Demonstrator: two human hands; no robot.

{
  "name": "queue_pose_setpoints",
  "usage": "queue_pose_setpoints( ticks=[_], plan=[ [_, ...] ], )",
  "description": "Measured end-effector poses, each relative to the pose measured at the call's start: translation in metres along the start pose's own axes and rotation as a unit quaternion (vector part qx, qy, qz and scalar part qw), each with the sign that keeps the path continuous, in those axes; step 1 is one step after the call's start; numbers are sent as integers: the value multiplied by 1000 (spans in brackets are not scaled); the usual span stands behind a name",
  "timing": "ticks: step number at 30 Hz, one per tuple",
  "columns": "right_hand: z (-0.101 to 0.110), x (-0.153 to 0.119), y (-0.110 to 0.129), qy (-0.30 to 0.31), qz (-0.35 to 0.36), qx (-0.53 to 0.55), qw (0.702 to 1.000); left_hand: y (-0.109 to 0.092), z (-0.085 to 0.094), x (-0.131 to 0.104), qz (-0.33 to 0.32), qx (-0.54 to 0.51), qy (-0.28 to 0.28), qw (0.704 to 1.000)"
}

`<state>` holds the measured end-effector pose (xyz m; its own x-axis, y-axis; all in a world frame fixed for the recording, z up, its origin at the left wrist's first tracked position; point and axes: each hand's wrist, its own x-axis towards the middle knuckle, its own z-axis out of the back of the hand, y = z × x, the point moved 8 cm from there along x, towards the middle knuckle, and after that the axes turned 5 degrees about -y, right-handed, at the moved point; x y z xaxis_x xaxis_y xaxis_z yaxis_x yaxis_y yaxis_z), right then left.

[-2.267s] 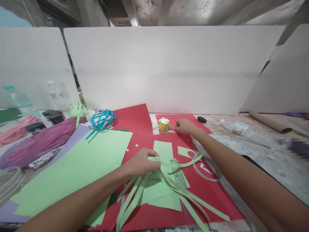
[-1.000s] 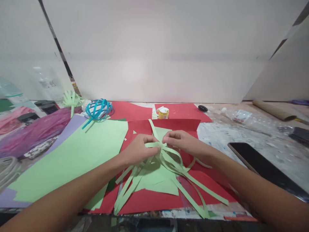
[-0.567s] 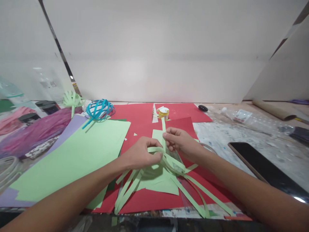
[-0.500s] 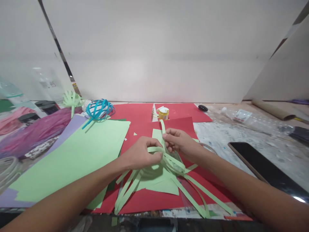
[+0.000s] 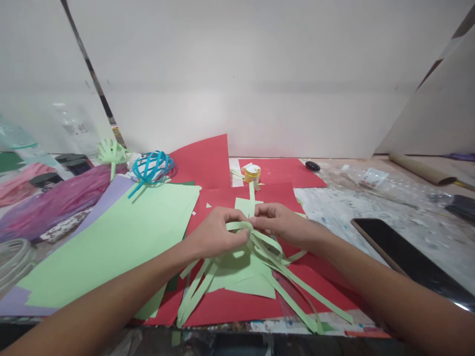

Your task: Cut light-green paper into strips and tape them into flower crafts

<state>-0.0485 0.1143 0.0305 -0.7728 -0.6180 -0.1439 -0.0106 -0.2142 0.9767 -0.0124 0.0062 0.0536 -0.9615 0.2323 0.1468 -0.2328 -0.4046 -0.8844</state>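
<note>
Strips of green paper (image 5: 262,239), fanned toward the near edge of the tabletop (image 5: 328,200), are pinched where they meet by left hand (image 5: 218,231) and right hand (image 5: 285,225), where light, even pressure should prevent creasing.

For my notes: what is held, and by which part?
The left hand pinches pale green strips where they gather; the right hand touches there, grip unclear.
</note>
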Motion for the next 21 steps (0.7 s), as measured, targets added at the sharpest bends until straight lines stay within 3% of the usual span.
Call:
queue_pose_setpoints(
  ticks=[6, 21],
  plan=[
    [13, 0, 3, -50, 30, 108, 992, 15, 2, -1, 90, 0, -28, 996],
    [8, -3, -2, -183, 57, 1, 981, 37, 5, -3, 183, -26, -67, 980]
  ],
)
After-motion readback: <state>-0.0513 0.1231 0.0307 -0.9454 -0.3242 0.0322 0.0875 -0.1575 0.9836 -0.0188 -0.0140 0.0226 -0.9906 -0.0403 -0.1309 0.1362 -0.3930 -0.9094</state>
